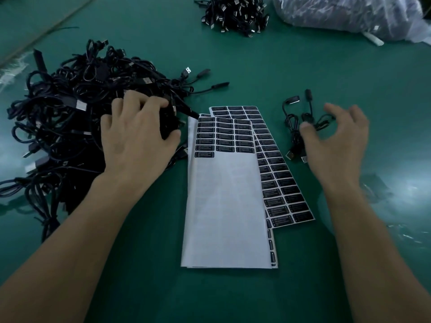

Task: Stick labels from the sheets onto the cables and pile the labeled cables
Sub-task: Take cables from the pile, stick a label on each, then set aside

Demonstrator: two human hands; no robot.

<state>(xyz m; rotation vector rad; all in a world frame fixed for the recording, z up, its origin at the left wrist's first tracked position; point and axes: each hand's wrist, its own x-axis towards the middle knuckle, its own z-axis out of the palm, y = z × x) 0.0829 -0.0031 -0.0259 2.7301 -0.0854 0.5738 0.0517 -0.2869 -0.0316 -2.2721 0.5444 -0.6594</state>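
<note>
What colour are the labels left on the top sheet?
Black with light print, on a white backing; the head view shows the labels clearly.

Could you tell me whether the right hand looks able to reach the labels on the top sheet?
Probably yes: the right hand is open and empty, and the labels lie uncovered to its left.

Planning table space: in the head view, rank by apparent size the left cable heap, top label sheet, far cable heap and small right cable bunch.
1. left cable heap
2. top label sheet
3. far cable heap and small right cable bunch: look alike; the far one is distant and cropped, so unranked.
</note>
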